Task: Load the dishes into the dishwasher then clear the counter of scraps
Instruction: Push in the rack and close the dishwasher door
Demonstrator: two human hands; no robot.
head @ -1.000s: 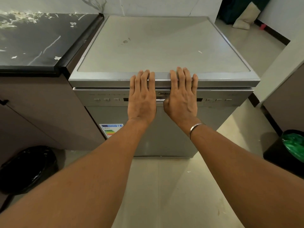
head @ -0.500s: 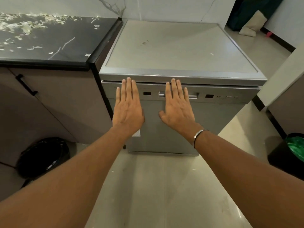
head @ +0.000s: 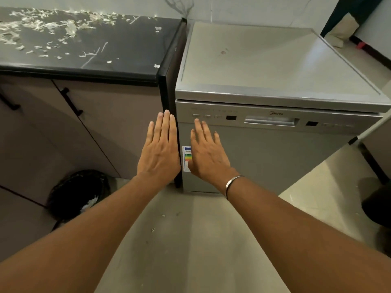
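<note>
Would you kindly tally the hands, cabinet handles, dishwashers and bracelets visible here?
hands, left hand and right hand: 2
cabinet handles: 2
dishwasher: 1
bracelet: 1
Total: 6

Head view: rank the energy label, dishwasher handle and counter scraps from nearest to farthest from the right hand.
1. energy label, just left of the right hand, partly behind it.
2. dishwasher handle, up and to the right.
3. scraps, far up-left on the counter.
</note>
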